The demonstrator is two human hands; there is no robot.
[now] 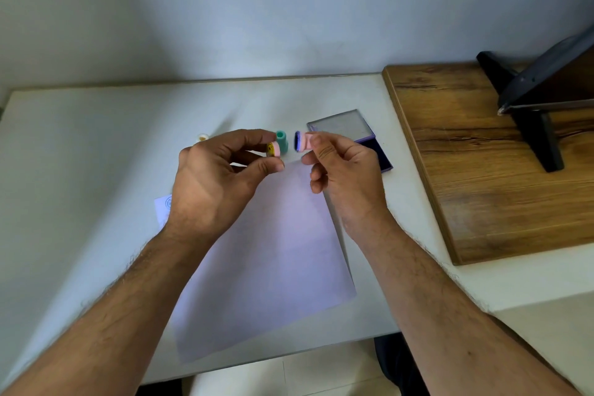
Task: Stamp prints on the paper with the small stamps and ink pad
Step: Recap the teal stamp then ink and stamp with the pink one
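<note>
My left hand [212, 177] pinches a small pink cap with a yellow face [273, 149] between thumb and fingers. My right hand [344, 173] pinches a small pink stamp [302, 141], its blue inked face turned left toward the cap. Both are held above the white paper [273, 267], a short gap apart. A teal stamp [281, 141] stands on the table just behind them. The open ink pad [382, 154] lies behind my right hand, its lid [340, 124] folded back. One blue round print [167, 202] shows at the paper's left corner.
A small white round object [202, 137] sits on the white table [96, 145] to the left. On the right lies a wooden board [482, 154] that carries a dark stand [530, 106]. The wall runs close behind the table.
</note>
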